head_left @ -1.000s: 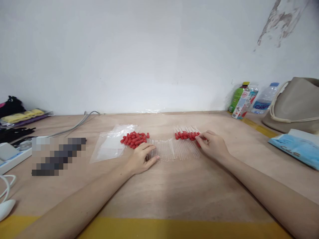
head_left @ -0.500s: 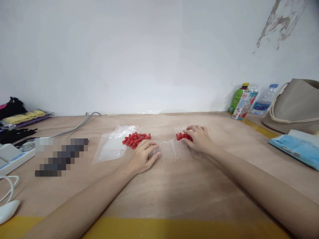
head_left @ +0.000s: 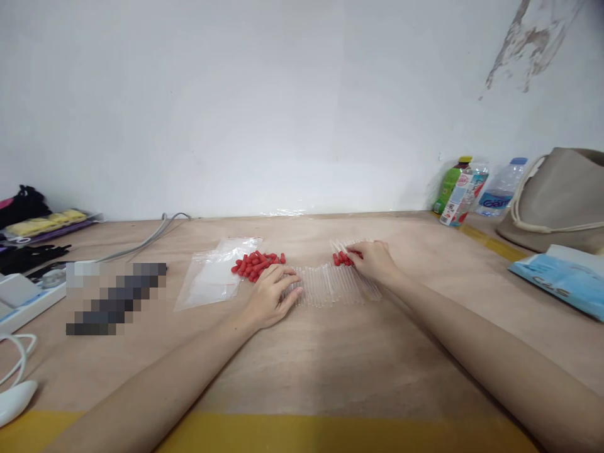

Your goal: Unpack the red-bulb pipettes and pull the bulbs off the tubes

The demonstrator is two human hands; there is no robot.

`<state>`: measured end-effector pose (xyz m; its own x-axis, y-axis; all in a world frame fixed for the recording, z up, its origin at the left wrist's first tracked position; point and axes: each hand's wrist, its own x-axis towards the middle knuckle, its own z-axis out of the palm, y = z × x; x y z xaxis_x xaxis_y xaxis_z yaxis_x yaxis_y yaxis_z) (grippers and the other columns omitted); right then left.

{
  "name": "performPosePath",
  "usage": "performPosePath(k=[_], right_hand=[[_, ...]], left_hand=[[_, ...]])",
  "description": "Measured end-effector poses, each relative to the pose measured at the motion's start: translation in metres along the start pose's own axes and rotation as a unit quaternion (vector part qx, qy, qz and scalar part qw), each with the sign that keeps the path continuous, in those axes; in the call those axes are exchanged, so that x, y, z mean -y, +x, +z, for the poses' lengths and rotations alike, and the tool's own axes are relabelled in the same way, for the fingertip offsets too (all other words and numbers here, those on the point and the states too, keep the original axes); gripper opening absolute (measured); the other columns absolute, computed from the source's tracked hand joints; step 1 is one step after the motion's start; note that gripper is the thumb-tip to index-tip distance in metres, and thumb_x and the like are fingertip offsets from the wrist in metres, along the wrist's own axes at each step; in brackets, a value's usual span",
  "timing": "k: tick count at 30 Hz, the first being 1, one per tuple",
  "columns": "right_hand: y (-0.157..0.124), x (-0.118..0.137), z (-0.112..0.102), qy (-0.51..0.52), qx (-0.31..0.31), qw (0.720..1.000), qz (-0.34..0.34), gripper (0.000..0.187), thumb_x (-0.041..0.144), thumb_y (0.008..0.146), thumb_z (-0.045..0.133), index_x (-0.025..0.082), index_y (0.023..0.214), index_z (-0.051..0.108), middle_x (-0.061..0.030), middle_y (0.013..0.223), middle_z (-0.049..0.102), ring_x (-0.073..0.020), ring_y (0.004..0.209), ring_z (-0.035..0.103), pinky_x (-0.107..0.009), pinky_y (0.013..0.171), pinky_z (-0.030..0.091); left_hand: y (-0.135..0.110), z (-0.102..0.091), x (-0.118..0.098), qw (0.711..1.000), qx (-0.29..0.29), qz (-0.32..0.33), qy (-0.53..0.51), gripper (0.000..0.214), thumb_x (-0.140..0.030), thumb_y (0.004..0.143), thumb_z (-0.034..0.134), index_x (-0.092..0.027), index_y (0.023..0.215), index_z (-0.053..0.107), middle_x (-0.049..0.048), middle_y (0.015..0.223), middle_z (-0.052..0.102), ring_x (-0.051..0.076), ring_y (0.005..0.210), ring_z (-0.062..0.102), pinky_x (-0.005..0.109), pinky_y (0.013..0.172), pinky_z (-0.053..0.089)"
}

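Left hand point(head_left: 275, 294): palm down over the left end of a row of clear tubes point(head_left: 325, 286), fingers loosely curved, a gap between thumb and fingertips; no firm grip seen. Right hand point(head_left: 374, 261): fingers bent down at a second, red-ended group, partly covering it; fingertips hidden, so whether a piece is pinched cannot be told. In that group, red pieces point(head_left: 340, 258) lie side by side, with clear shafts point(head_left: 338, 246) slanting away behind them; the two appear joined. A loose heap of red pieces point(head_left: 253, 263) lies just beyond the left hand, against the plastic bags point(head_left: 207, 284). All rest on the table point(head_left: 283, 371). Step in hand, as judged: setting or straightening the red-ended group while the left hand steadies the row. Next move likely calls for light fingertip contact, since thin round shafts could roll or cross.
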<state>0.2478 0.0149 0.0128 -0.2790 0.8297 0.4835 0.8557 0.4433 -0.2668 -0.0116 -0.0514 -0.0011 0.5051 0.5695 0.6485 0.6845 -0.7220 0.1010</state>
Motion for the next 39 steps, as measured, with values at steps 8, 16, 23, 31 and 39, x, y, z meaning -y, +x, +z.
performPosePath(k=[8, 16, 23, 31, 39], right_hand=[[-0.007, -0.003, -0.014, 0.102, -0.270, 0.956, -0.054, 0.019, 0.023, 0.082, 0.047, 0.019, 0.086, 0.065, -0.0053, 0.086, 0.068, -0.0172, 0.080, 0.061, -0.032, 0.078, 0.045], [-0.068, 0.023, -0.006, 0.180, -0.242, 0.930, -0.210, 0.025, 0.011, 0.081, 0.048, 0.022, 0.099, 0.060, -0.0059, 0.093, 0.065, -0.0169, 0.089, 0.060, -0.036, 0.081, 0.050], [-0.077, 0.041, 0.006, 0.172, -0.197, 0.903, -0.341, 0.033, 0.002, 0.079, 0.045, 0.019, 0.105, 0.056, -0.0070, 0.092, 0.064, -0.0147, 0.088, 0.059, -0.038, 0.084, 0.050], [-0.076, 0.042, 0.010, 0.136, -0.153, 0.938, -0.281, 0.030, 0.010, 0.082, 0.046, 0.019, 0.109, 0.054, -0.0077, 0.095, 0.062, -0.0169, 0.091, 0.056, -0.035, 0.080, 0.047], [-0.070, 0.056, 0.012, 0.040, -0.148, 0.951, -0.269, 0.014, 0.024, 0.082, 0.055, 0.019, 0.093, 0.061, -0.0014, 0.075, 0.066, -0.0141, 0.076, 0.058, -0.035, 0.082, 0.036]], left_hand=[[-0.001, -0.001, 0.000, 1.000, -0.017, 0.005, 0.003, 0.022, -0.025, 0.083, 0.050, -0.019, 0.103, 0.058, 0.0079, 0.100, 0.057, 0.020, 0.093, 0.052, 0.040, 0.085, 0.042], [0.003, 0.001, -0.010, 0.994, -0.064, 0.060, 0.060, 0.043, -0.023, 0.082, 0.052, -0.021, 0.125, 0.044, 0.0106, 0.121, 0.051, 0.025, 0.114, 0.044, 0.045, 0.094, 0.037], [0.002, 0.003, -0.015, 0.988, -0.039, 0.128, 0.074, 0.022, -0.018, 0.083, 0.052, -0.022, 0.104, 0.059, 0.0042, 0.108, 0.063, 0.021, 0.109, 0.051, 0.043, 0.094, 0.038], [0.004, 0.009, -0.018, 0.987, -0.050, 0.141, 0.058, 0.011, -0.017, 0.084, 0.052, -0.016, 0.091, 0.060, 0.0037, 0.095, 0.067, 0.018, 0.101, 0.058, 0.039, 0.094, 0.042], [0.007, 0.010, -0.026, 0.982, -0.045, 0.173, 0.063, 0.011, -0.017, 0.084, 0.051, -0.015, 0.091, 0.059, 0.0052, 0.096, 0.067, 0.019, 0.099, 0.059, 0.037, 0.091, 0.045]])
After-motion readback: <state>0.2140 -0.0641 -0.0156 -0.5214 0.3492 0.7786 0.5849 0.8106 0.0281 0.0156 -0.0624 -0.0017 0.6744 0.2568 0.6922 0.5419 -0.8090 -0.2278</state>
